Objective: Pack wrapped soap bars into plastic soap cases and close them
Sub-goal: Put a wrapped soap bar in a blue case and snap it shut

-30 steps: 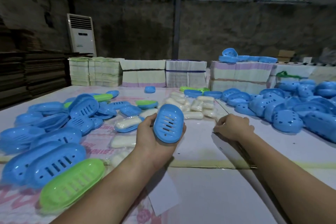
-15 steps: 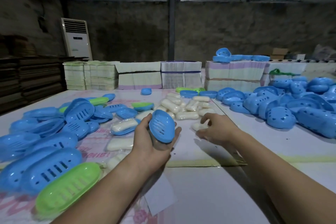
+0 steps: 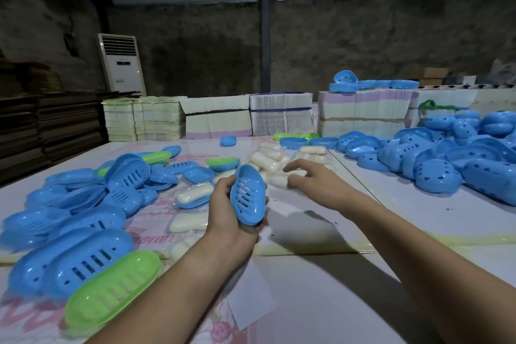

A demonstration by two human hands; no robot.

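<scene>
My left hand [image 3: 229, 215] grips a blue slotted soap case [image 3: 248, 195] above the table, tilted on its edge. My right hand [image 3: 312, 180] reaches forward over a heap of white wrapped soap bars [image 3: 268, 160] with the fingers spread; its fingertips touch the nearest bars and it holds nothing. Another wrapped bar [image 3: 194, 192] lies in an open blue case half left of my left hand. A loose wrapped bar [image 3: 187, 222] rests on the table below it.
Blue and green slotted case parts [image 3: 83, 257] pile up on the left. Blue case halves [image 3: 444, 159] are heaped on the right. Stacks of flat cartons [image 3: 279, 117] line the far table edge. A white air conditioner [image 3: 121, 63] stands by the wall.
My right hand has moved forward and left from the table's seam onto the soap heap, fingers opening. My left hand has turned the blue case more onto its edge.
</scene>
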